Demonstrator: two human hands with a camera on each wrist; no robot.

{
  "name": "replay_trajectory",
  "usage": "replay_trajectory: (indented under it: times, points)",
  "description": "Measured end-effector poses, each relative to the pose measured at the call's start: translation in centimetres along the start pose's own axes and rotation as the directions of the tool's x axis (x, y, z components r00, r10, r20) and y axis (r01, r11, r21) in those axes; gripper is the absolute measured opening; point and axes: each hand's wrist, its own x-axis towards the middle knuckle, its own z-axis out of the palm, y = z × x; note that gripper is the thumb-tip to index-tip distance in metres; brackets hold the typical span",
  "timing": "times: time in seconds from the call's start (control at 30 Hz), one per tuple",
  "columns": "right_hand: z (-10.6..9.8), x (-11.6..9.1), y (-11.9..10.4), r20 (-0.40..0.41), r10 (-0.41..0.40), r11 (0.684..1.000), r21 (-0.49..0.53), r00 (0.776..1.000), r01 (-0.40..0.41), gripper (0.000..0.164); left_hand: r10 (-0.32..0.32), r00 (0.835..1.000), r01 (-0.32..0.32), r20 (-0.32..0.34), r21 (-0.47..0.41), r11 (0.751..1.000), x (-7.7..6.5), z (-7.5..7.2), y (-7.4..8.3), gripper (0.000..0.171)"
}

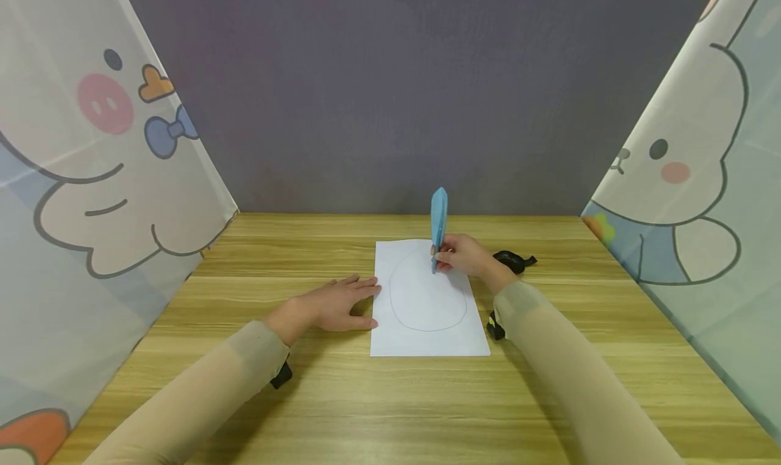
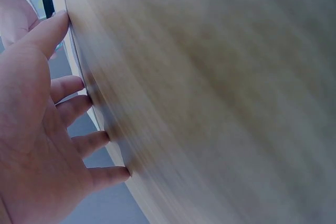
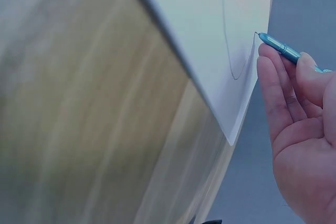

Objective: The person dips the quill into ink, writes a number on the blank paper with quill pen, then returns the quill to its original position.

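A white sheet of paper [image 1: 427, 344] lies on the wooden table, with a thin, dark, rounded outline drawn on it. My right hand [image 1: 466, 255] pinches a blue pen [image 1: 438, 217] with a broad, flat, feather-like top, held upright over the upper right of the sheet. In the right wrist view, the tip of the pen [image 3: 283, 50] meets the drawn line, and thumb and fingers grip its barrel. My left hand [image 1: 342, 305] rests flat, fingers spread, with its fingertips at the left edge of the paper.
Right of the paper, a black rounded object [image 1: 509, 261] with a narrow tail lies partly behind my right wrist. Wood-grain table [image 1: 390, 411] surrounds the sheet. A grey wall [image 1: 390, 99] stands behind, and cartoon-printed cloths hang at both sides.
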Motion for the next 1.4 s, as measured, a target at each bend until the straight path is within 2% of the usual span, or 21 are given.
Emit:
replay_trajectory:
  times: [0.9,1.4]
  points:
    - [2.3,1.5,-1.5,0.009,-0.076,0.997,0.03,0.997,0.076,0.017,0.002,1.0,-0.002,-0.007,-0.007,1.0,0.0,-0.1,0.0,0.085]
    - [3.9,2.4,-2.7,0.014,-0.066,0.998,0.013,0.998,0.066,0.015,0.002,1.0,-0.002,-0.018,-0.008,1.0,0.1,0.0,-0.1,0.084]
